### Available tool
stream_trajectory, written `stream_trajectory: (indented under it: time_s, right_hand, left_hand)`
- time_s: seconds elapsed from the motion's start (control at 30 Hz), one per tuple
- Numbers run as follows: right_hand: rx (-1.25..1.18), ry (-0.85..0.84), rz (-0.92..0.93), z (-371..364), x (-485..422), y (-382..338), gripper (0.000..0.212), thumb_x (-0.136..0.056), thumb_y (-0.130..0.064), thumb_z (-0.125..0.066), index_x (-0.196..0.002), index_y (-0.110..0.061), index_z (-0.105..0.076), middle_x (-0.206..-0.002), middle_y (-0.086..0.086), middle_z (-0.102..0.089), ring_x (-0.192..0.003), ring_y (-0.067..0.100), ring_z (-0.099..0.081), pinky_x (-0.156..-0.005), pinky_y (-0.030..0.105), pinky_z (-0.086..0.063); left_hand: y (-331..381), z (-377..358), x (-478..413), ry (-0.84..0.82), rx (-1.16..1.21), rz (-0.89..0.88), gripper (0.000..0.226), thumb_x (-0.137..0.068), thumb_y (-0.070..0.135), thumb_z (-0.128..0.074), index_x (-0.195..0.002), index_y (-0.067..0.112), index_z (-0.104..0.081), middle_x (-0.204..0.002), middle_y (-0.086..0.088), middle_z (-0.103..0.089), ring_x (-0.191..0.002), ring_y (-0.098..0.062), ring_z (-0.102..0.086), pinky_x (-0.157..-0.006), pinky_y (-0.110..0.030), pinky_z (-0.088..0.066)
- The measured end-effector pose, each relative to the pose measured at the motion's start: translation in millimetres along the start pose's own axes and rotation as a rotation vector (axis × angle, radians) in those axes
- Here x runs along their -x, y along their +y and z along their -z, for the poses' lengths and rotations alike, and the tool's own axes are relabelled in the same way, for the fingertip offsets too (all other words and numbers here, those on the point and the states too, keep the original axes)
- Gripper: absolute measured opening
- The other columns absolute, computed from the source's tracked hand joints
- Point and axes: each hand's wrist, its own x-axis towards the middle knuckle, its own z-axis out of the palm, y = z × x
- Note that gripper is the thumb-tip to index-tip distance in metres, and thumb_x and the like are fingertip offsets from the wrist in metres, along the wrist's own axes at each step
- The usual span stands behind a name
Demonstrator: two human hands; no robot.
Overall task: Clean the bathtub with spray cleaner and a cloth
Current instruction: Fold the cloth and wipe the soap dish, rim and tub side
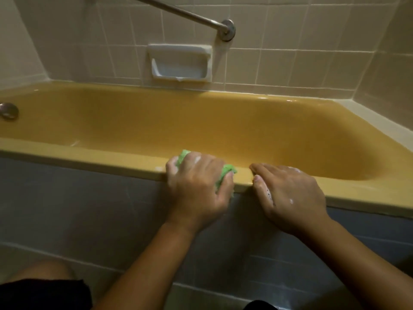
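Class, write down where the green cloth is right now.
In the head view, the green cloth is bunched under the left hand on the near rim of the bathtub, just left of the right hand.

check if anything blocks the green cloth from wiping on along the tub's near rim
Rightward, yes: the right hand rests flat on the near rim just beside the green cloth that the left hand grips. Leftward, nothing visible lies on the rim except a little foam.

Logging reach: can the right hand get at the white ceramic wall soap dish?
Probably yes: the right hand holds nothing, and only the open yellow bathtub separates it from the white ceramic soap dish.
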Motion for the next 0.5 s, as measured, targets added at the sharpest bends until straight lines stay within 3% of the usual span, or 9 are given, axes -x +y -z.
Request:
stream_trajectory:
  time_s: [0.13, 0.17, 0.3, 0.4, 0.47, 0.5]
  right_hand:
    - [-0.009, -0.034, 0.061, -5, -12, -21, 0.048, -0.102, -0.042, -0.028, -0.115, -0.018, -0.067, -0.103, 0.004, -0.073, -0.089, 0.028, -0.069, -0.072, 0.038, -0.053]
    - [-0.017, -0.067, 0.083, -7, -16, -31, 0.05, -0.103, -0.044, -0.025, -0.117, -0.019, -0.065, -0.105, 0.004, -0.072, -0.09, 0.028, -0.068, -0.073, 0.039, -0.053]
    - [-0.032, -0.088, 0.133, -8, -26, -46, 0.049, -0.102, -0.045, -0.026, -0.12, -0.017, -0.062, -0.105, 0.007, -0.069, -0.089, 0.031, -0.068, -0.072, 0.041, -0.053]
    - [-0.01, -0.112, 0.175, -6, -31, -55, 0.05, -0.103, -0.049, -0.02, -0.125, -0.022, -0.056, -0.105, 0.003, -0.065, -0.089, 0.027, -0.065, -0.071, 0.038, -0.05]
    - [-0.01, -0.141, 0.249, -9, -43, -74, 0.05, -0.102, -0.052, -0.017, -0.127, -0.024, -0.05, -0.106, 0.003, -0.062, -0.09, 0.027, -0.064, -0.07, 0.038, -0.046]
    - [-0.013, -0.148, 0.286, -13, -50, -85, 0.049, -0.101, -0.052, -0.017, -0.127, -0.024, -0.049, -0.106, 0.004, -0.061, -0.089, 0.029, -0.063, -0.069, 0.039, -0.043]
  left_hand:
    - [-51, 10, -7, 0.119, -0.064, 0.341, 0.024, -0.093, 0.04, -0.054, -0.078, 0.023, -0.06, -0.085, 0.001, -0.064, -0.1, -0.03, -0.057, -0.096, -0.051, -0.039]
    - [-41, 10, -10, 0.099, -0.086, 0.356, 0.024, -0.093, 0.04, -0.055, -0.077, 0.023, -0.06, -0.085, 0.001, -0.064, -0.099, -0.03, -0.057, -0.097, -0.051, -0.038]
    - [-37, 8, 3, 0.039, -0.002, 0.023, 0.029, -0.098, 0.043, -0.05, -0.092, 0.024, -0.07, -0.095, 0.005, -0.068, -0.102, -0.026, -0.058, -0.096, -0.049, -0.038]
    - [-105, 21, -1, 0.132, -0.066, 0.209, 0.031, -0.098, 0.041, -0.047, -0.079, 0.022, -0.061, -0.084, -0.002, -0.063, -0.094, -0.032, -0.058, -0.088, -0.046, -0.039]
    - [-113, 27, -7, 0.118, -0.082, 0.36, 0.029, -0.097, 0.039, -0.046, -0.075, 0.023, -0.055, -0.082, -0.003, -0.061, -0.093, -0.033, -0.056, -0.09, -0.047, -0.039]
    - [-104, 26, -8, 0.081, -0.116, 0.343, 0.029, -0.098, 0.039, -0.045, -0.077, 0.023, -0.055, -0.084, -0.003, -0.061, -0.095, -0.032, -0.055, -0.092, -0.049, -0.039]
